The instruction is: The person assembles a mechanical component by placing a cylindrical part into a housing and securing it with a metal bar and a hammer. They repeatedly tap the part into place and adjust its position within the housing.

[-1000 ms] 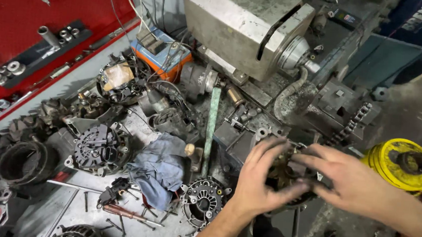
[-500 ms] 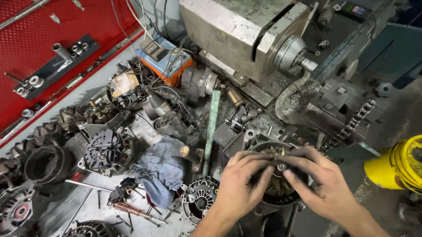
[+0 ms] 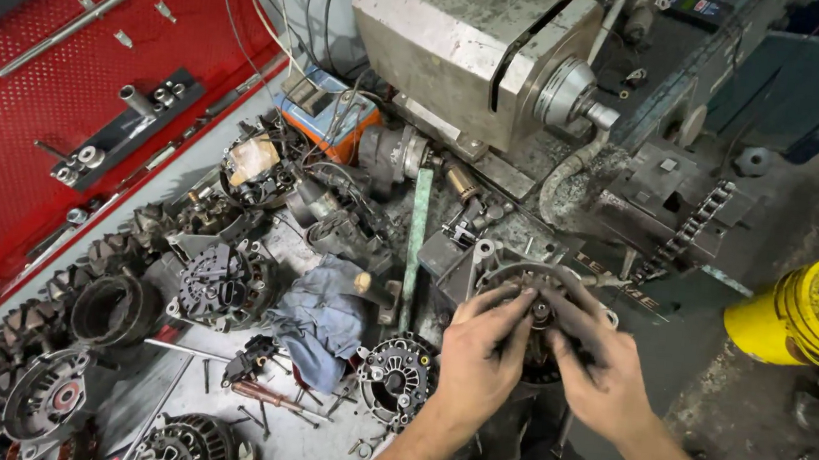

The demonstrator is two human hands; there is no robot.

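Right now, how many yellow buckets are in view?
1. The yellow bucket sits on the floor at the right edge, right of the right hand; others may be hidden beyond the frame.

Changes noted against the two earlier views:

- Left hand point(image 3: 479, 357): formerly spread wide over the round alternator part point(image 3: 534, 281), now drawn in, fingers on the hub at the part's middle.
- Right hand point(image 3: 601, 364): formerly reaching in from the right with fingers splayed, now closed in beside the left hand, fingertips meeting it at the hub.
- Alternator part: formerly largely covered by both hands, now with its upper rim exposed.
- Yellow tub point(image 3: 812, 310): now sits farther right in view, partly cut by the edge.
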